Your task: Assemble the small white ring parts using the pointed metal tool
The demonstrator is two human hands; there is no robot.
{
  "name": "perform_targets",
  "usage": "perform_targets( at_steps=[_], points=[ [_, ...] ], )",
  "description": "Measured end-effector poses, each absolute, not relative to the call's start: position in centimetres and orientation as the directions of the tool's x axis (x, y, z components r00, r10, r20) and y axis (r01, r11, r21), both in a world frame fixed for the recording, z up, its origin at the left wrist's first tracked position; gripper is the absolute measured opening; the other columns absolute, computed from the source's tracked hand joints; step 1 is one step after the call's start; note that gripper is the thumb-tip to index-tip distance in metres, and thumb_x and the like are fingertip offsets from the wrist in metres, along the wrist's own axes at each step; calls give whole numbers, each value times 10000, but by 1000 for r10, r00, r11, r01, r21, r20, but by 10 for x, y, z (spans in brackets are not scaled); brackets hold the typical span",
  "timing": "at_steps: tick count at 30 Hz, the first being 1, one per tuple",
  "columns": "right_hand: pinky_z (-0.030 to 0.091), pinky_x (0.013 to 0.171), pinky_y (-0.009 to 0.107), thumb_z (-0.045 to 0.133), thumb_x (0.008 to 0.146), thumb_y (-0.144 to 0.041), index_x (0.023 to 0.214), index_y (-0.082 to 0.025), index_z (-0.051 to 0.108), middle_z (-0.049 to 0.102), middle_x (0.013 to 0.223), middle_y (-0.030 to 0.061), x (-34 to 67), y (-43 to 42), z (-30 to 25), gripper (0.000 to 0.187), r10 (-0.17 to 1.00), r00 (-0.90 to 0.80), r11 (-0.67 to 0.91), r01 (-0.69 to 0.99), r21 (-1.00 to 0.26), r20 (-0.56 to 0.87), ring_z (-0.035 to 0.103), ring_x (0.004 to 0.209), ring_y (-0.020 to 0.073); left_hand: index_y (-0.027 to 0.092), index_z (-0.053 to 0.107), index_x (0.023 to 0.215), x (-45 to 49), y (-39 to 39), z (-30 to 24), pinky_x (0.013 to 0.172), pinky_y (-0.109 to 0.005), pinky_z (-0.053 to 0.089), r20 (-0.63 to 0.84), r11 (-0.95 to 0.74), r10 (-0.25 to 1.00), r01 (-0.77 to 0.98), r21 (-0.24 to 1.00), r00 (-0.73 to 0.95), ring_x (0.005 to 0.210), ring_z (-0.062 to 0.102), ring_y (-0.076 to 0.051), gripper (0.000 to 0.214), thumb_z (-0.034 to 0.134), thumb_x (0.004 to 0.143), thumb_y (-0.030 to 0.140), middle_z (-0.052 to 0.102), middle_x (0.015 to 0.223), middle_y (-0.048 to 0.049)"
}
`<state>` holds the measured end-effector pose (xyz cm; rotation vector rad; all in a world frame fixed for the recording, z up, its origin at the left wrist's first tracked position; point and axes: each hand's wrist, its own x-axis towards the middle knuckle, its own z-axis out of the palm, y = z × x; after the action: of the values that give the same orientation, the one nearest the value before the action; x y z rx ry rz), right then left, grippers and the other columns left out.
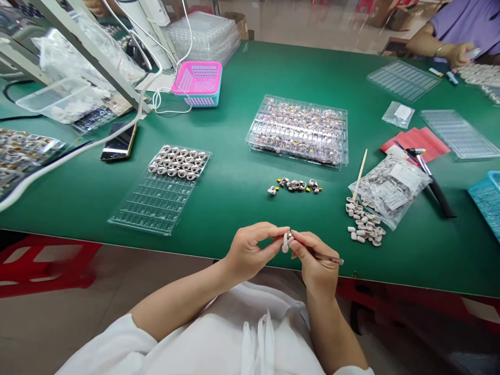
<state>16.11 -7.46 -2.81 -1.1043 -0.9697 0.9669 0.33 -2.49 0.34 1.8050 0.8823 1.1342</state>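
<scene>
Just over the table's near edge, my left hand (249, 249) pinches a small whitish ring-shaped part (286, 242) between thumb and fingers. My right hand (319, 263) meets it from the other side and is closed around a slim pen-like tool (330, 258), whose back end sticks out to the right. The tool's tip is hidden by the fingers at the part. Beyond the hands lies a short row of similar small parts (295, 185) with yellow tabs. To the right is a loose pile of small beige shells (365, 225).
A clear tray (150, 203), partly filled with rounded parts, lies left. Stacked filled trays (297, 130) sit at centre. Right are a plastic bag of shells (394, 182), a wooden stick (360, 174) and a hammer (433, 182). A pink basket (197, 86) and a phone (119, 140) stand left; a co-worker's hand (461, 54) shows far right.
</scene>
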Motion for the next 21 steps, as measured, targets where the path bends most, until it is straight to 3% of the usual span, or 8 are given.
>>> perform_targets(
  at_steps=[9,21],
  points=[
    [528,483,244,804,772,-243,931,-260,811,746,810,11,163,-73,-20,160,964,265,11,-180,-984,-38,602,561,105,182,735,1128,1,-22,3,707,-217,569,461,-545,794,130,828,397,733,716,-126,262,624,909,93,775,804,-48],
    [515,491,229,783,796,-228,938,-263,810,730,816,10,164,-72,-19,148,970,242,7,-152,-988,-31,597,588,102,202,694,1221,-3,-22,2,733,-217,560,429,-552,777,172,816,462,758,698,-120,321,535,959,106,760,850,-56]
  ],
)
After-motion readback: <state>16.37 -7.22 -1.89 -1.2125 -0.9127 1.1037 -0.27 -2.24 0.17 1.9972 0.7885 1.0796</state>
